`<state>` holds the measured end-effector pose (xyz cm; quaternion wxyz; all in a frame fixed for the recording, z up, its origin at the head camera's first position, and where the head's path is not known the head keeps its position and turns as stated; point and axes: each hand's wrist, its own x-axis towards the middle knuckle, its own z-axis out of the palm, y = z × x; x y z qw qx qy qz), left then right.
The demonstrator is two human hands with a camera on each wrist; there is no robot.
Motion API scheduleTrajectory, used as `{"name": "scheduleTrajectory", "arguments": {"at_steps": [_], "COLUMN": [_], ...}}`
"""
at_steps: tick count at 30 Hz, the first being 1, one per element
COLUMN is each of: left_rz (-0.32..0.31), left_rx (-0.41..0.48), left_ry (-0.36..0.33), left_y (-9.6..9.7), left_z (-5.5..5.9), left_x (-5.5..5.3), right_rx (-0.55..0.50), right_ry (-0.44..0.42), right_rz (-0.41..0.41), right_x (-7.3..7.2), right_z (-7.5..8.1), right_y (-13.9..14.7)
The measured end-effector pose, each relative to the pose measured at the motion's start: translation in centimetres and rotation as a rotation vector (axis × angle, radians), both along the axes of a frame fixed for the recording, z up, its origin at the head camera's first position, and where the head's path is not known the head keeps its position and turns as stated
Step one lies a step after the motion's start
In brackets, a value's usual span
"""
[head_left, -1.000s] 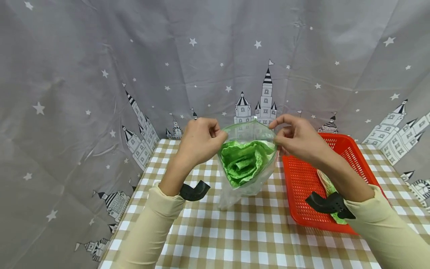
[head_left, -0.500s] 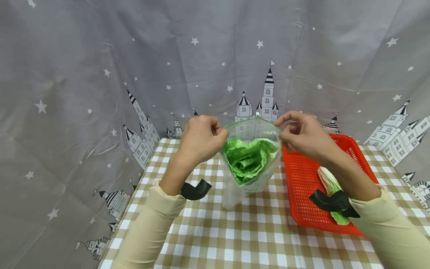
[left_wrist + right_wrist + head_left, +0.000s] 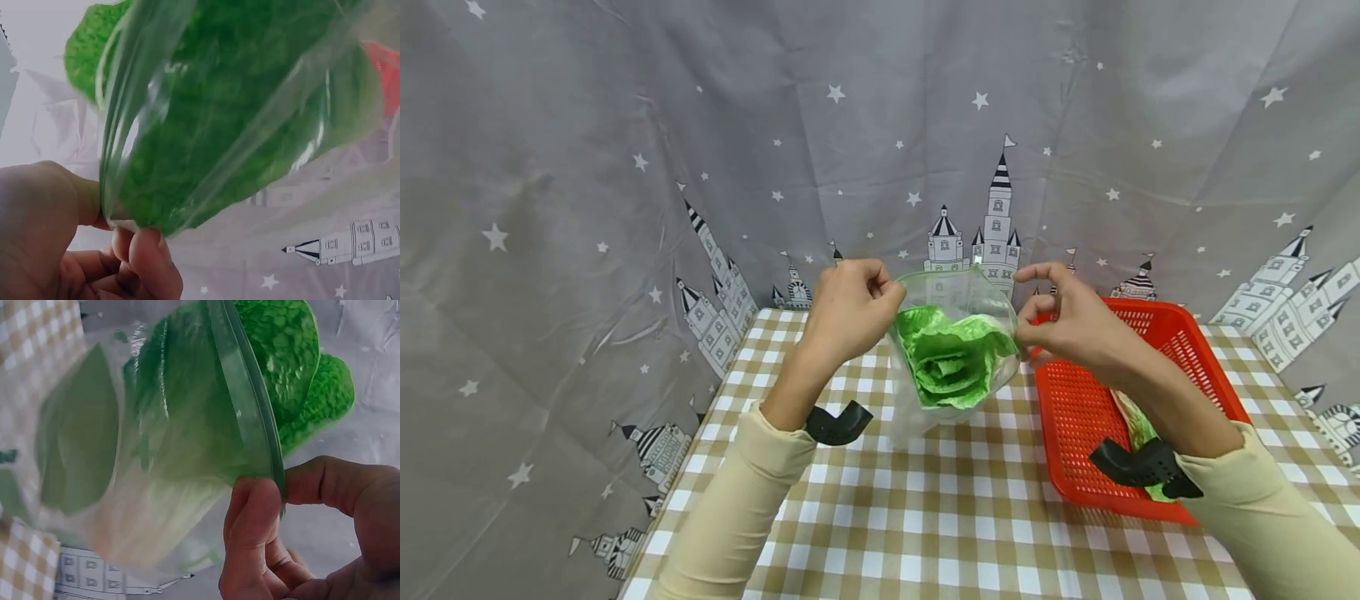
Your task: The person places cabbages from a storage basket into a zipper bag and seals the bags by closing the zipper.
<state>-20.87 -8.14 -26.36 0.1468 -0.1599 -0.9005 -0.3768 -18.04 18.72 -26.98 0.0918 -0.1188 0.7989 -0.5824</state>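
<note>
Brown-and-white gingham (image 3: 940,542) spreads over the near side of the table, with a bare stretch of cloth in front of the person. Just beyond it, at mid-table, a clear zip bag (image 3: 912,417) is held up by its mouth, a napa cabbage (image 3: 947,371) inside with its frilled green leaves toward the top. I can't tell whether the bag's bottom touches the cloth. The left hand (image 3: 852,302) pinches one side of the rim between thumb and fingers; the right hand (image 3: 1075,329) pinches the opposite side, so the mouth gapes between them. That film looks light, limp and slick, while the zip strip seems stiffer, and I'd judge it the surest hold. Most of the weight is probably the cabbage; its leaves look soft and easily torn, its pale base firmer. Close by on the right sits a red plastic basket (image 3: 1063,450), another cabbage (image 3: 1138,421) partly hidden by the right forearm; its raised wall limits movement that way. There's more room left, until the table's edge. Behind the far edge hangs a grey castle-print curtain (image 3: 880,58).
</note>
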Motion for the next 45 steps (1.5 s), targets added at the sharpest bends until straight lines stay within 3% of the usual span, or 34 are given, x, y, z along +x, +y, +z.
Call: {"name": "scheduleTrajectory", "arguments": {"at_steps": [6, 10, 15, 21, 28, 33, 37, 41, 45], "left_rz": [0.046, 0.055, 0.031, -0.014, -0.033, -0.063, -0.077, -0.081, -0.092], "left_rx": [0.004, -0.013, -0.030, -0.027, -0.011, 0.054, 0.099, 0.123, 0.130], "left_ry": [-0.003, -0.003, 0.004, 0.006, -0.014, -0.091, -0.129, -0.151, -0.175], "left_y": [-0.4, -0.6, -0.9, -1.2, -1.0, -1.5, -2.2, -3.1, -3.8], "left_z": [-0.5, -1.2, -2.4, -3.3, -3.3, -3.1, -2.8, -1.8, -0.5], "left_x": [-0.6, -0.7, -0.8, -0.6, -0.3, -0.2, -0.3, -0.5, -0.7], "right_rx": [-0.002, 0.037, 0.059, 0.071, -0.015, 0.017, 0.034, -0.054, -0.164], "right_ry": [-0.133, -0.187, -0.206, -0.233, -0.351, -0.292, -0.224, -0.174, -0.129], "right_rz": [0.026, 0.061, 0.083, 0.053, 0.045, 0.043, -0.014, -0.045, -0.007], "right_x": [0.5, 0.7, 0.4, -0.1, -0.9, -0.8, -0.7, -1.0, -0.9], "right_z": [-1.9, -4.1, -7.6, -11.2, -13.3, -13.1, -11.6, -8.1, -3.5], "right_y": [-0.6, -1.8, -3.6, -5.1, -4.7, -4.4, -4.2, -2.7, -1.2]}}
